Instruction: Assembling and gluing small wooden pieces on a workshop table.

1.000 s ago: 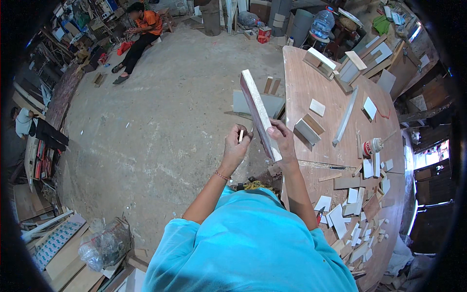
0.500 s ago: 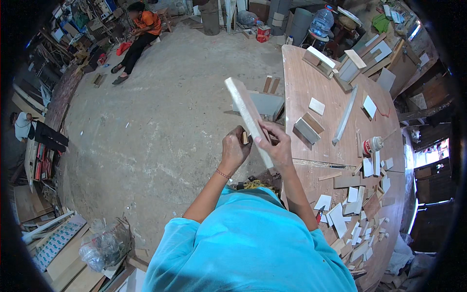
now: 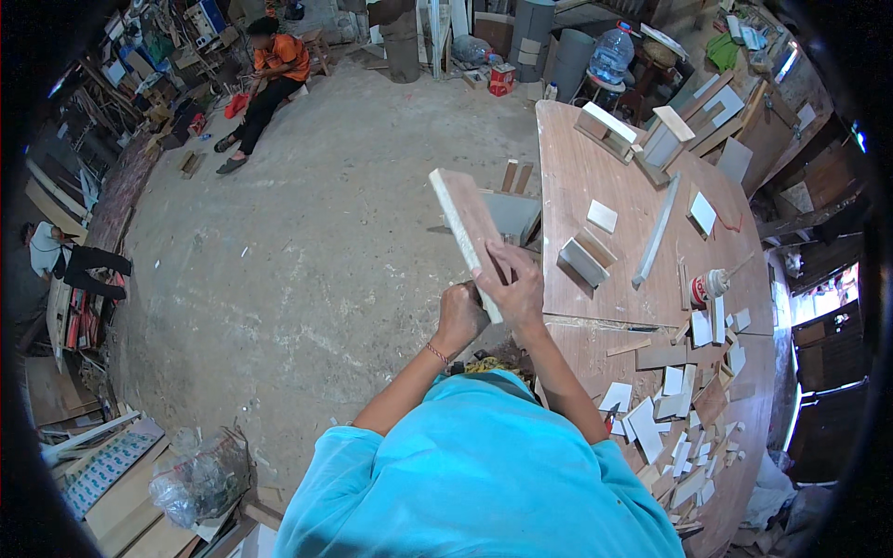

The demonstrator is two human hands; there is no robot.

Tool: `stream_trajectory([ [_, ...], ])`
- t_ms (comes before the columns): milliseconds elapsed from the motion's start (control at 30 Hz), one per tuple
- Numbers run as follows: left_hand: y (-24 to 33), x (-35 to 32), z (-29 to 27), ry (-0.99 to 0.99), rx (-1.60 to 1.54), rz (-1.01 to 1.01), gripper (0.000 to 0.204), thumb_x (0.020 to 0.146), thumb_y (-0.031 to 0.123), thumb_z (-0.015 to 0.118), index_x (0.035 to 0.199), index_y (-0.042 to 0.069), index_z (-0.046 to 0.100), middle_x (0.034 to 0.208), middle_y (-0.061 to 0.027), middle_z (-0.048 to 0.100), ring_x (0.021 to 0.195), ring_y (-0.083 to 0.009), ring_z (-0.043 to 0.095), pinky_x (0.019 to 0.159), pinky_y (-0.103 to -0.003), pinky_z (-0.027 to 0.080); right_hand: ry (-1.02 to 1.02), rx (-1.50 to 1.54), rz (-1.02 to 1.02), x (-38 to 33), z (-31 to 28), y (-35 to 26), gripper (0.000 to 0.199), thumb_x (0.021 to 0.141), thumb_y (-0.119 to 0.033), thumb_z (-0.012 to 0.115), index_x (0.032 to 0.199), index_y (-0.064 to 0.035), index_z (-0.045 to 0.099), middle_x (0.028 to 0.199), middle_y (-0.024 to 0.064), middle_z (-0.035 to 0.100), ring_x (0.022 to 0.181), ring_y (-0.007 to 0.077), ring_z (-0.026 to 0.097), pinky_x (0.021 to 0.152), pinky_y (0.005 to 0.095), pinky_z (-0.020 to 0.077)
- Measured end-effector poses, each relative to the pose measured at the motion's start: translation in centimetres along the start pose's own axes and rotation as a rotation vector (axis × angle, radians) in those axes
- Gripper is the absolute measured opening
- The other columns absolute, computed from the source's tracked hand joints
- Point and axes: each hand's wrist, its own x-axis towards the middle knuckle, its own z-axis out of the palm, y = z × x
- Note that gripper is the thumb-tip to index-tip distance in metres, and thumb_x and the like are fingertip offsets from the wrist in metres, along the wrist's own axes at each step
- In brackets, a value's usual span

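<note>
A long wooden board (image 3: 468, 212) with a pale edge and a brownish face slants upward in front of me, over the concrete floor. My right hand (image 3: 517, 286) grips its lower part, fingers spread along the brown face. Against the board's lower end is my left hand (image 3: 460, 319), closed, a braided band round its wrist. The small tan block that showed in that hand earlier is now hidden by its fingers and the board. Just right of my hands lies the wooden worktable (image 3: 595, 302).
On the table are L-shaped wood assemblies (image 3: 586, 258), a long grey strip (image 3: 658, 232), a white tub (image 3: 710, 284) and many offcuts (image 3: 644, 426). A grey panel (image 3: 512, 216) stands beyond my hands. Two people sit to the left. Boards and a plastic bag (image 3: 191, 484) lie at lower left.
My left hand has moved down and toward me along the board, and the block in it has gone out of sight. The board has turned slightly, showing more brown face.
</note>
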Motion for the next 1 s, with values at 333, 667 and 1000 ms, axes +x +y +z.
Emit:
stream_trajectory([
  [333,0.7,0.2,-0.3,0.093,-0.061,0.092,0.007,0.059,0.003,0.060,0.061,-0.003,0.056,0.060,-0.0216,0.054,0.054,-0.0348,0.056,0.049,-0.036,0.043,-0.041,0.138,0.097,0.9,0.5,0.8,0.042,0.066,-0.020,0.067,0.101,0.0026,0.058,0.097,0.0157,0.059,0.087,0.0198,0.058,0.077,0.0290,0.0445],
  [667,-2.7,0.2,-1.9,0.214,-0.148,0.008,0.012,0.062,0.010,0.059,0.068,-0.001,0.061,0.065,-0.0201,0.058,0.061,-0.0338,0.059,0.050,-0.037,0.046,-0.182,0.137,0.053,-1.1,1.5,-2.0,0.043,0.063,-0.020,0.068,0.098,0.0012,0.059,0.097,0.0160,0.059,0.089,0.0231,0.057,0.078,0.0298,0.0440],
  [1000,-2.3,-1.3,-3.1,0.192,-0.015,-0.189,0.009,0.060,0.007,0.061,0.064,0.000,0.059,0.063,-0.0206,0.057,0.059,-0.0350,0.057,0.053,-0.038,0.045,-0.167,0.099,0.031,-0.5,3.7,-1.6,0.043,0.064,-0.025,0.068,0.100,-0.0023,0.060,0.098,0.0183,0.058,0.090,0.0260,0.057,0.079,0.0325,0.0444],
])
